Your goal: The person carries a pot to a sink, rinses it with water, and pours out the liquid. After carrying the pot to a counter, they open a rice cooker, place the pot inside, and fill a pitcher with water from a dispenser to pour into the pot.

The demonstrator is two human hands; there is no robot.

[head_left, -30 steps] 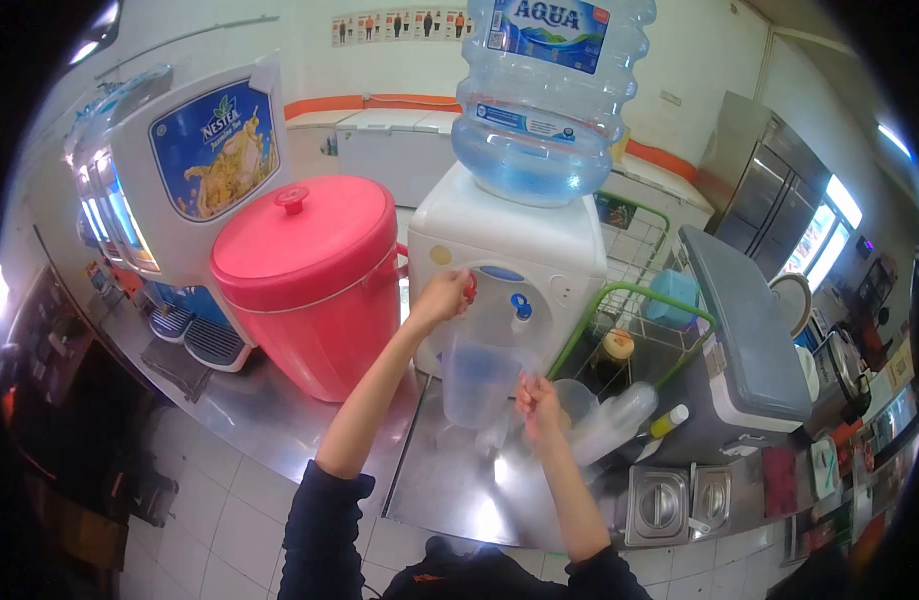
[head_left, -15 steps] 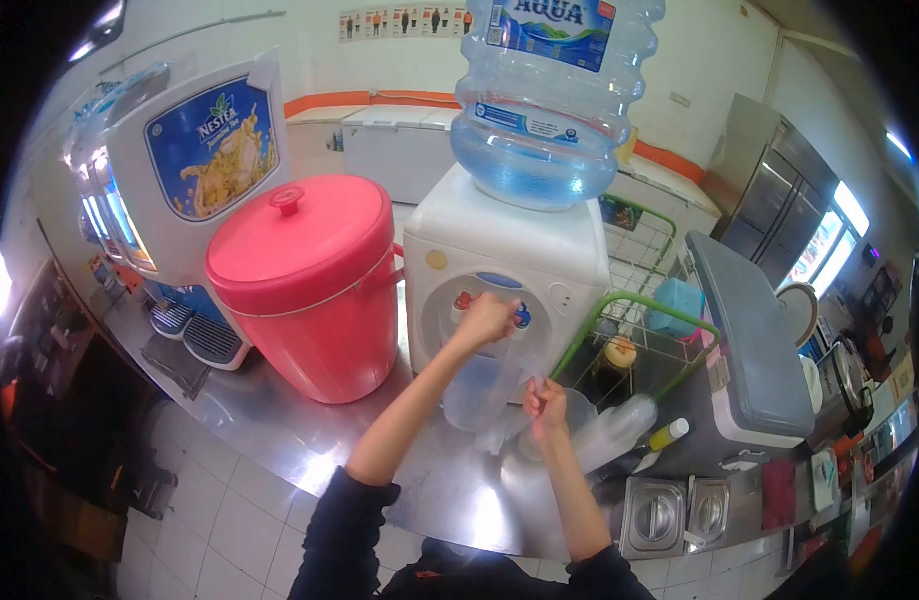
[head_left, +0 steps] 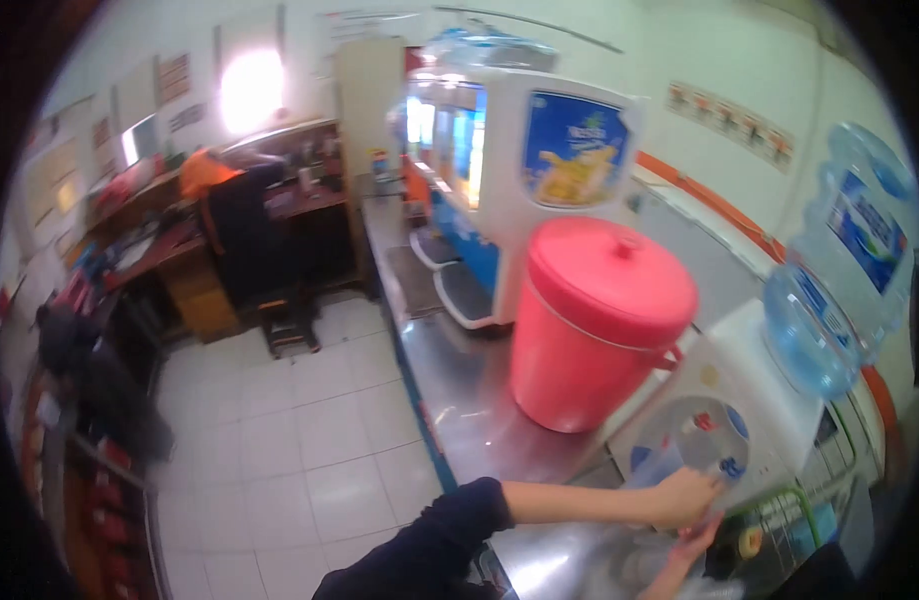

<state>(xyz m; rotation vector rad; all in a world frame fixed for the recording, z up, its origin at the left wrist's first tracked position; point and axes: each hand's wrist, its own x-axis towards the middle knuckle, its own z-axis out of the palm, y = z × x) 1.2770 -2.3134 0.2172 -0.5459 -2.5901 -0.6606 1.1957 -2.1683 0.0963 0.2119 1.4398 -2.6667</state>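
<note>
My left hand [head_left: 684, 497] reaches in from the left with curled fingers, just below the blue tap [head_left: 729, 467] of the white water dispenser [head_left: 769, 395]. What its fingers hold, if anything, is hidden. Below it, my right hand [head_left: 691, 543] is closed at the side of a translucent pitcher [head_left: 657, 466], partly hidden by my left hand. The pitcher stands under the taps, in front of the dispenser's recess. A large blue water bottle [head_left: 814, 320] sits upside down on the dispenser.
A pink lidded bucket [head_left: 589, 340] stands left of the dispenser on the steel counter [head_left: 459, 390]. Beyond it is a drink machine [head_left: 509, 150]. A green wire rack [head_left: 804, 510] is at right. Another person [head_left: 244, 230] is at a far desk.
The view has swung left, so the dispenser and both hands now appear at the lower right. My hands look closer together, still near the taps and pitcher.
</note>
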